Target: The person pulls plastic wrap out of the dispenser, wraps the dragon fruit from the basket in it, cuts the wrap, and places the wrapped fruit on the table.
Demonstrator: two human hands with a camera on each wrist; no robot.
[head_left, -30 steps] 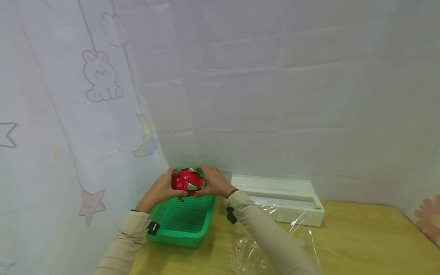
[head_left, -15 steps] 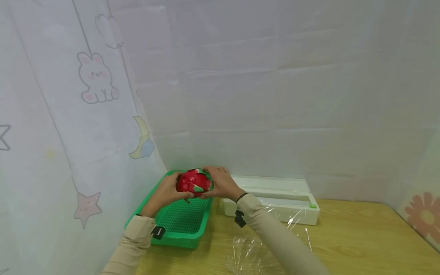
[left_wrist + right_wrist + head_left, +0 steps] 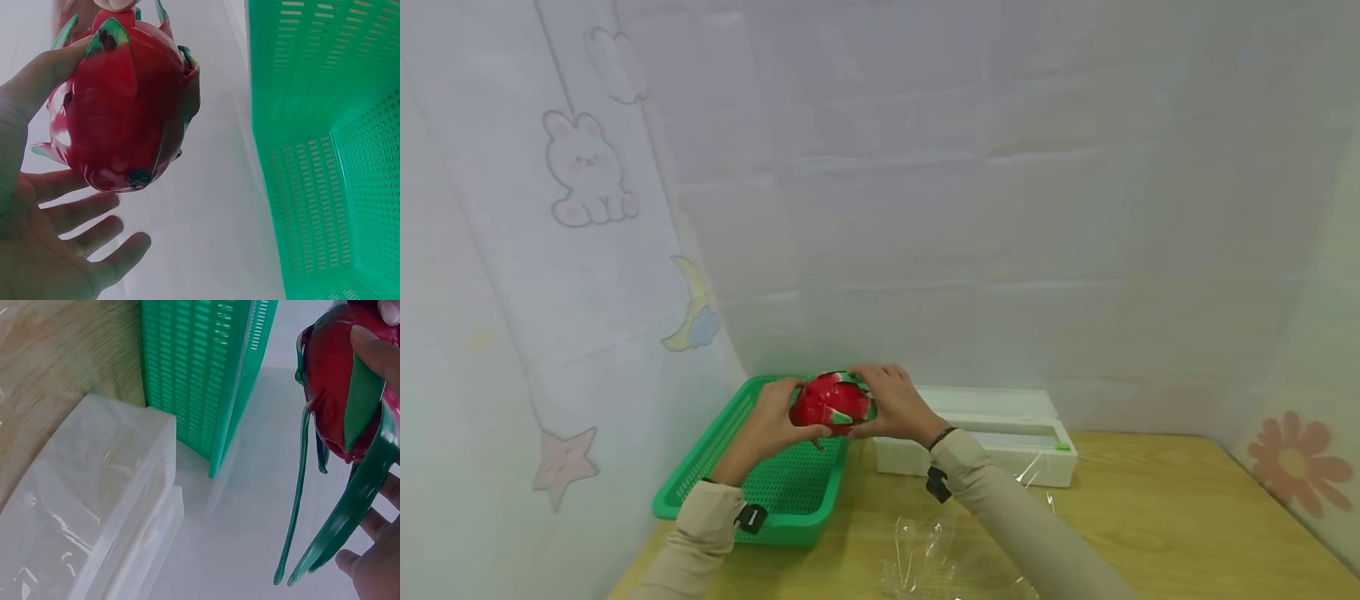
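Note:
A glossy red dragon fruit point(image 3: 832, 404) with green leafy scales is held up in the air between both hands. My left hand point(image 3: 769, 423) grips its left side; in the left wrist view the thumb lies on the fruit point(image 3: 125, 119) and the other fingers spread beneath and behind it. On the opposite side my right hand point(image 3: 897, 407) holds it, with the thumb pressed on the red skin in the right wrist view. Long green scales point(image 3: 340, 519) hang from that end. Below the hands stands a green perforated basket point(image 3: 829, 500), apart from the fruit.
A long white box point(image 3: 1000, 462) with its lid raised stands right of the basket at the back of the wooden table point(image 3: 1150, 517). Clear plastic film point(image 3: 925, 558) runs from the box towards the table's front, partly under the right forearm. A printed cloth hangs behind.
Both hands have shifted slightly right relative to the basket, still holding the dragon fruit. The head view has turned a little to the right, so more of the basket's left side shows.

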